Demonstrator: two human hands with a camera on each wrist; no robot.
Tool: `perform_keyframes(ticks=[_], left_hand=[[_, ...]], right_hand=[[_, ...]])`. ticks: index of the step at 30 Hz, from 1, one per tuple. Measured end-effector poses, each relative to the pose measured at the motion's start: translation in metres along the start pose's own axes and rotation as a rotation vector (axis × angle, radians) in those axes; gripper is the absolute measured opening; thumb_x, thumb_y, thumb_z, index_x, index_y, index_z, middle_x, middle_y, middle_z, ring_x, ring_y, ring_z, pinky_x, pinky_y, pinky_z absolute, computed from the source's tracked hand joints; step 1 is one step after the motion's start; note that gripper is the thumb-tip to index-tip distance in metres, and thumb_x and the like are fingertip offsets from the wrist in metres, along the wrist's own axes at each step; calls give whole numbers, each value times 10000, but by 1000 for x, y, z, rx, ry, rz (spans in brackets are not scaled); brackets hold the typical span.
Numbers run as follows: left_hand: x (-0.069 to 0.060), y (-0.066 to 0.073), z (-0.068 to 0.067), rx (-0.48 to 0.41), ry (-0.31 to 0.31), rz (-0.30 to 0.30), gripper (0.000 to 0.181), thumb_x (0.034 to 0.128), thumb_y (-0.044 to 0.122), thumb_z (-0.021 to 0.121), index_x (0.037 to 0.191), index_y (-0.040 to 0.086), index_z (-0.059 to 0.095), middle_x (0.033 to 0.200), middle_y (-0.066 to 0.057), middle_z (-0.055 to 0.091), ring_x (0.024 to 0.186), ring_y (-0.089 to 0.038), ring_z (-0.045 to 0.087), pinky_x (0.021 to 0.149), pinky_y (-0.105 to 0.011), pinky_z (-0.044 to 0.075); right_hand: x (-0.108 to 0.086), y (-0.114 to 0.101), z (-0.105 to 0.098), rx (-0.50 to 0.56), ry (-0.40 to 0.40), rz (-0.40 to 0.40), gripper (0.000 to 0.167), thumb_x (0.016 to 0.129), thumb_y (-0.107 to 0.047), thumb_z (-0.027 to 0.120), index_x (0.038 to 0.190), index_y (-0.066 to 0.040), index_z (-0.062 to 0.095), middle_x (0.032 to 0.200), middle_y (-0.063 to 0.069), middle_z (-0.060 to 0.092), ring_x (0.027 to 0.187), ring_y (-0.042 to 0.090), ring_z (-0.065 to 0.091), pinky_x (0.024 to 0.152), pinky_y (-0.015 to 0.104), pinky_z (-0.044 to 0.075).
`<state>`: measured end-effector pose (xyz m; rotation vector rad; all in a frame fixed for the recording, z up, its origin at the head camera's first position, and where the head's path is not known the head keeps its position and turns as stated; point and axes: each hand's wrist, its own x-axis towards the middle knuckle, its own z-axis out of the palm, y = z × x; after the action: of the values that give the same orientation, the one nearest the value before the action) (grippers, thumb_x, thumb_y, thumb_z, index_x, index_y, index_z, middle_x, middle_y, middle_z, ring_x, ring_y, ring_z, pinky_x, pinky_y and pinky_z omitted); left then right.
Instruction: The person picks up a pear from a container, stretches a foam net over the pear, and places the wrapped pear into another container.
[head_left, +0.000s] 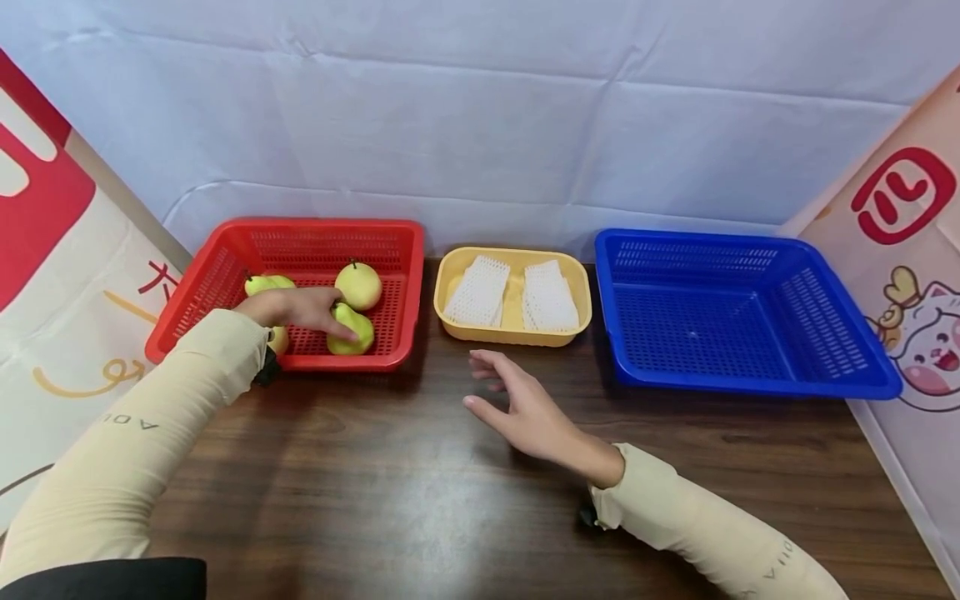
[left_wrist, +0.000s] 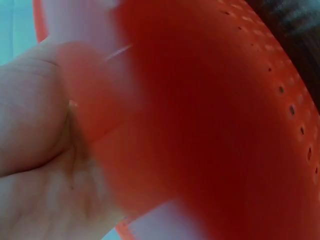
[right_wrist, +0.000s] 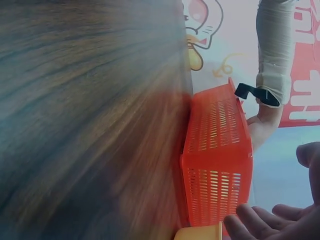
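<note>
Inside the red basket point(head_left: 416, 275), my left hand point(head_left: 303, 308) pinches a yellow-green pear point(head_left: 358, 335) between thumb and fingers. A round pale-yellow pear point(head_left: 360, 287) lies just behind it. Another green pear point(head_left: 268, 284) and part of a yellowish fruit point(head_left: 278, 340) show around the left wrist. The basket wall fills much of the left wrist view, hiding the fingertips and the pear. Over the table, in front of the yellow tray point(head_left: 513, 337), my right hand point(head_left: 528, 412) hovers with relaxed, spread fingers and holds nothing. Two white foam net sleeves point(head_left: 480, 292) lie flat in that tray.
A blue basket point(head_left: 750, 387) stands to the right of the yellow tray, with no fruit visible in it. All three containers line up along the back of the dark wooden table point(head_left: 420, 500). A pale cloth point(head_left: 450, 125) hangs behind them, and printed panels flank both sides.
</note>
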<state>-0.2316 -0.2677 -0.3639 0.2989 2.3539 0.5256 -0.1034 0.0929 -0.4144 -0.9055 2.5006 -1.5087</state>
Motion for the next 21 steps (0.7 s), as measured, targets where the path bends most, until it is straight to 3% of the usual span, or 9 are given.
perform_keyframes(ticks=[8, 13, 17, 21], left_hand=[[4, -3, 7, -42, 3, 4, 755, 905, 363, 782, 1362, -90, 389, 1216, -193, 545, 1166, -314, 515, 1034, -490, 442], [8, -8, 9, -19, 35, 27, 755, 900, 406, 777, 1357, -75, 415, 1249, -200, 556, 1212, -330, 514, 1078, -519, 417], [8, -11, 11, -2, 72, 43, 839, 895, 449, 766, 1420, -88, 392, 1369, -255, 520, 1326, -398, 459, 1135, -567, 357], [5, -15, 12, -31, 118, 57, 859, 893, 448, 766, 1449, -86, 389, 1423, -271, 495, 1368, -424, 426, 1151, -578, 333]], right_hand=[[12, -2, 9, 56, 35, 15, 528, 981, -150, 695, 1442, -26, 469, 1373, 125, 593, 1257, 244, 577, 987, 413, 531], [18, -3, 13, 92, 31, 26, 514, 987, -157, 684, 1434, -16, 473, 1383, 133, 585, 1262, 264, 579, 994, 423, 528], [21, 0, 17, 108, 37, 38, 509, 990, -159, 681, 1432, -15, 475, 1384, 137, 585, 1260, 263, 583, 998, 427, 526], [23, 4, 20, 111, 38, 52, 512, 993, -169, 680, 1438, -22, 474, 1390, 130, 583, 1262, 245, 583, 1004, 416, 524]])
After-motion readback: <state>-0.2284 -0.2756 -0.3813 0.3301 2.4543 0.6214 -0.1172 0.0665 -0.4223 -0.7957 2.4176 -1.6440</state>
